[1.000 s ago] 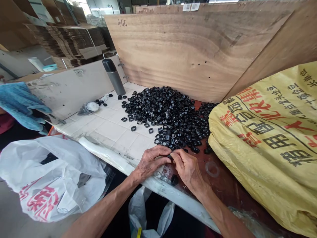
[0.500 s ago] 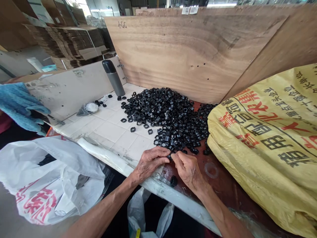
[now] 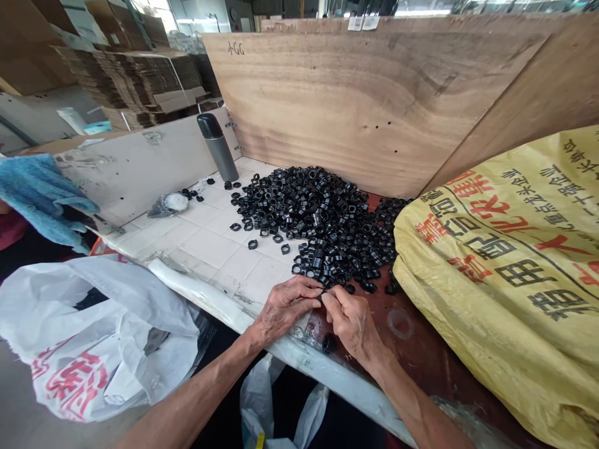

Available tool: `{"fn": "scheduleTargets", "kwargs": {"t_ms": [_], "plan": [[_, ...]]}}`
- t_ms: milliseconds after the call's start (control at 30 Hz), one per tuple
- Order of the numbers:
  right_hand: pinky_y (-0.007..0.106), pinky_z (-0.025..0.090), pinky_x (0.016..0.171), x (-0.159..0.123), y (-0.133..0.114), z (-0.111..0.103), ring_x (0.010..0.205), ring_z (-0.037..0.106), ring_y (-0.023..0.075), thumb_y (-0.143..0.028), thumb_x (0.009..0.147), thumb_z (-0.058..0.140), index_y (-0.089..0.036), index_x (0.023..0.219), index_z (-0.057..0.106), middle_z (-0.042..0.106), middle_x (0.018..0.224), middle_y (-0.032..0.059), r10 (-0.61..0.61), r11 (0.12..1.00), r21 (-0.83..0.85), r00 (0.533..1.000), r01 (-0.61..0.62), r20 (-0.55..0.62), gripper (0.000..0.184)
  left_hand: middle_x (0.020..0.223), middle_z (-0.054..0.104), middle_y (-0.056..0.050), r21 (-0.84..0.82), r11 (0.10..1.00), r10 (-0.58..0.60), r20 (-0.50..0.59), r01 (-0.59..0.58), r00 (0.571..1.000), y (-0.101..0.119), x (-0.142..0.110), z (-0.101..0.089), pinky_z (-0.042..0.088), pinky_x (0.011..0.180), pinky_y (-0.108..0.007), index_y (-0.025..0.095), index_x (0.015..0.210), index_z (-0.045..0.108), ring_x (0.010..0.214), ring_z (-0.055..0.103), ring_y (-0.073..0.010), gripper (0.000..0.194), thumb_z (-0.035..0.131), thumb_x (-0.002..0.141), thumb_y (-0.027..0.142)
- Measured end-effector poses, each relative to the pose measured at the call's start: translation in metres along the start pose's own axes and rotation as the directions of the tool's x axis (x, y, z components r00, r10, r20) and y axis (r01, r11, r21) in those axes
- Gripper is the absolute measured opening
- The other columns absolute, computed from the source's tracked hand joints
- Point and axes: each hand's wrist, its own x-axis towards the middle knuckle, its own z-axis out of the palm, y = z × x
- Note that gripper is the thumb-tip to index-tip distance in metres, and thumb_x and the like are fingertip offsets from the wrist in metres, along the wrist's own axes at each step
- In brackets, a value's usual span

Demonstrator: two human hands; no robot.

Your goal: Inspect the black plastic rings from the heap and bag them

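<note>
My left hand and my right hand meet at the near edge of a heap of small black plastic rings. Between their fingertips is a small black ring, mostly covered by the fingers. The left thumb and fingers pinch it from the left; the right thumb and forefinger close on it from the right. A single black cylindrical part lies on the dark red tabletop just below my right hand. Several loose rings lie on the white tiled surface left of the heap.
At right, a large yellow sack leans over the table. A grey flask and a small plastic bag stand at back left. Wooden boards wall the rear. A white plastic bag hangs at left, below a blue towel.
My right fingers have shifted slightly and curled closer over the black ring, which shows less now. The left hand stays nearly still. The whole view has moved a little.
</note>
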Motion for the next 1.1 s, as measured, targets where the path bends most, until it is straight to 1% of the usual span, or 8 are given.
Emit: {"fn": "scheduleTargets", "kwargs": {"t_ms": [100, 233, 333, 533, 733, 867, 1000, 1100], "plan": [[0.024, 0.041, 0.052, 0.0004, -0.0005, 0.0003, 0.051, 0.053, 0.0133, -0.029, 0.104, 0.033, -0.023, 0.063, 0.047, 0.053, 0.054, -0.0022, 0.044, 0.999, 0.022, 0.998, -0.045, 0.033, 0.044, 0.107, 0.072, -0.009, 0.02, 1.0, 0.0, 0.003, 0.0, 1.0, 0.0026, 0.0007, 0.0008, 0.056, 0.09, -0.036, 0.02, 0.098, 0.075, 0.098, 0.068, -0.0202, 0.012, 0.072, 0.087, 0.025], [0.026, 0.048, 0.063, -0.0015, -0.0014, -0.0012, 0.066, 0.06, 0.016, -0.031, 0.098, 0.049, -0.022, 0.095, 0.06, 0.063, 0.078, 0.0017, -0.053, 0.997, 0.049, 0.994, 0.057, -0.091, 0.014, 0.103, 0.071, -0.009, -0.093, 0.991, -0.107, -0.085, 0.099, 0.991, 0.0062, 0.0018, 0.0023, 0.057, 0.088, -0.035, 0.019, 0.097, 0.074, 0.096, 0.069, -0.0201, 0.016, 0.075, 0.084, 0.029], [0.028, 0.051, 0.069, -0.0019, -0.0015, -0.0011, 0.07, 0.063, 0.0174, -0.029, 0.097, 0.052, -0.022, 0.101, 0.06, 0.064, 0.081, 0.0032, -0.1, 0.991, 0.076, 0.988, 0.109, -0.12, 0.012, 0.102, 0.07, -0.007, -0.146, 0.982, -0.134, -0.08, 0.122, 0.988, 0.0059, 0.0017, 0.0019, 0.058, 0.087, -0.034, 0.019, 0.095, 0.073, 0.093, 0.069, -0.0189, 0.015, 0.075, 0.084, 0.027], [0.024, 0.049, 0.051, -0.0001, -0.0018, 0.0026, 0.046, 0.057, 0.0133, -0.04, 0.101, 0.044, -0.022, 0.08, 0.053, 0.059, 0.058, -0.0031, 0.185, 0.942, 0.273, 0.981, -0.195, 0.06, 0.029, 0.104, 0.072, -0.008, -0.01, 1.0, -0.024, -0.052, 0.023, 0.998, 0.0042, 0.0017, 0.0013, 0.055, 0.09, -0.037, 0.02, 0.095, 0.075, 0.097, 0.068, -0.0202, 0.011, 0.074, 0.085, 0.026], [0.03, 0.053, 0.068, -0.0003, -0.0006, 0.002, 0.069, 0.065, 0.0182, -0.032, 0.097, 0.049, -0.021, 0.099, 0.061, 0.067, 0.083, 0.0057, -0.102, 0.992, 0.053, 0.984, 0.11, -0.146, 0.016, 0.102, 0.069, -0.007, -0.199, 0.957, -0.226, -0.056, 0.21, 0.973, 0.0062, 0.0017, 0.0021, 0.057, 0.086, -0.034, 0.018, 0.094, 0.071, 0.094, 0.067, -0.0192, 0.017, 0.076, 0.083, 0.03], [0.025, 0.049, 0.05, -0.0008, 0.0, 0.0023, 0.048, 0.059, 0.0145, -0.035, 0.099, 0.048, -0.022, 0.091, 0.057, 0.059, 0.06, -0.0027, 0.105, 0.971, 0.217, 0.994, -0.1, -0.013, 0.018, 0.104, 0.069, -0.007, -0.113, 0.988, -0.115, -0.046, 0.109, 0.992, 0.0043, 0.0014, 0.0019, 0.054, 0.091, -0.035, 0.019, 0.095, 0.073, 0.098, 0.066, -0.0194, 0.014, 0.075, 0.083, 0.025], [0.03, 0.055, 0.069, -0.0011, 0.0007, 0.0033, 0.074, 0.067, 0.0198, -0.033, 0.096, 0.051, -0.021, 0.1, 0.061, 0.068, 0.083, 0.0053, -0.051, 0.991, 0.114, 0.991, 0.065, -0.123, 0.017, 0.102, 0.069, -0.007, -0.208, 0.954, -0.226, -0.02, 0.217, 0.974, 0.0038, 0.0018, 0.0018, 0.056, 0.087, -0.033, 0.018, 0.097, 0.071, 0.094, 0.067, -0.0186, 0.015, 0.074, 0.085, 0.026], [0.029, 0.053, 0.06, -0.0004, 0.0011, 0.0032, 0.06, 0.064, 0.0174, -0.036, 0.097, 0.049, -0.021, 0.093, 0.059, 0.065, 0.07, 0.0018, 0.069, 0.976, 0.212, 0.996, -0.056, -0.054, 0.019, 0.104, 0.07, -0.007, -0.106, 0.987, -0.126, -0.028, 0.122, 0.992, 0.0026, 0.0018, 0.0024, 0.055, 0.089, -0.033, 0.019, 0.096, 0.072, 0.096, 0.068, -0.0187, 0.013, 0.075, 0.084, 0.024]]}}
